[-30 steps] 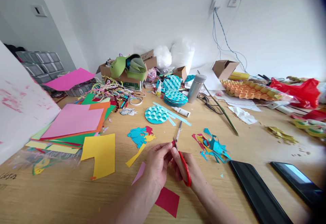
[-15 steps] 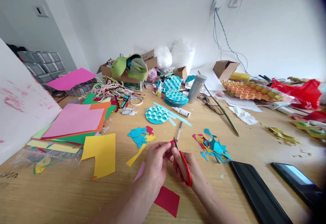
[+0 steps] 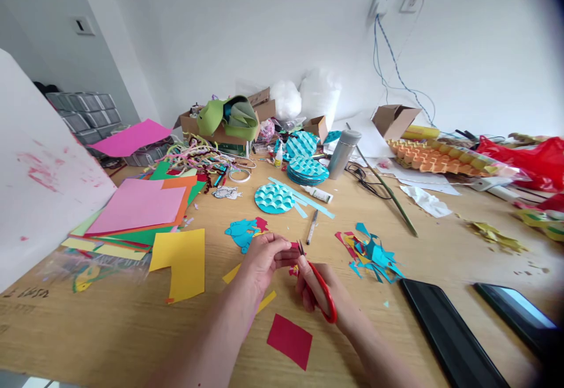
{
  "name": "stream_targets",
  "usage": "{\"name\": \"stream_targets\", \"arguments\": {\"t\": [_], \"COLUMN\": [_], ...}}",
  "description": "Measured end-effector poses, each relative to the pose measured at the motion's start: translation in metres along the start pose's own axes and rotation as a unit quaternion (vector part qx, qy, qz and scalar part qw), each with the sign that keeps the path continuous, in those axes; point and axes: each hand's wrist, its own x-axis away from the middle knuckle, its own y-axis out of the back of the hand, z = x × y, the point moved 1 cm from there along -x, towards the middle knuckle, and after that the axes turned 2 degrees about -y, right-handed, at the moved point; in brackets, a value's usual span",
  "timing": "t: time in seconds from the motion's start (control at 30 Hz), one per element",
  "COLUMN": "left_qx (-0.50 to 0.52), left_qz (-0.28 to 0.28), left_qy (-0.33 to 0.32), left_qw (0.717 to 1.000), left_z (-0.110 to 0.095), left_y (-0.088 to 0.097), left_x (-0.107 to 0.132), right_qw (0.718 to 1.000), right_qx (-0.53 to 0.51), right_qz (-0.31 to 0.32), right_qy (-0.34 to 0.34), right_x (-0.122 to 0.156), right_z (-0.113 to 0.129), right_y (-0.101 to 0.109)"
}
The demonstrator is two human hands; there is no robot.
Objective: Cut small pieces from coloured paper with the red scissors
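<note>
My right hand (image 3: 315, 285) is closed around red-handled scissors (image 3: 325, 294), their dark blades pointing up and away from me. At the blade tips is a small piece of red paper (image 3: 296, 247), pinched in the fingers of my left hand (image 3: 268, 256). The outline of that piece is mostly hidden by my fingers. Just beyond my left hand lie blue paper fish (image 3: 241, 234) and a red cutout (image 3: 261, 223). A dark red paper rectangle (image 3: 289, 341) rests on the table between my forearms.
Blue and red scraps (image 3: 374, 258) lie right of my hands, near a black phone (image 3: 445, 329). Yellow paper (image 3: 187, 264) and a stack of coloured sheets (image 3: 136, 206) are to the left. A pen (image 3: 312, 227), a scalloped blue disc (image 3: 274, 198) and a metal flask (image 3: 344, 154) stand farther back.
My left hand has turned and shifted, its fingers now stretched more across toward the blades. It covers the yellow fish more. The scissors have stayed nearly in place while the view shifted slightly.
</note>
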Motion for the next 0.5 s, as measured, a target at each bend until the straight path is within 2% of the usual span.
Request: {"name": "stream_targets", "arguments": {"t": [0.5], "left_qx": [-0.030], "left_qz": [0.023], "left_qy": [-0.029], "left_qw": [0.999], "left_z": [-0.0027], "left_y": [-0.0014], "left_x": [0.0025], "right_qw": [0.999], "right_qx": [0.017], "right_qz": [0.009], "right_qy": [0.028], "right_x": [0.0014], "right_z": [0.0034], "right_y": [-0.0002]}}
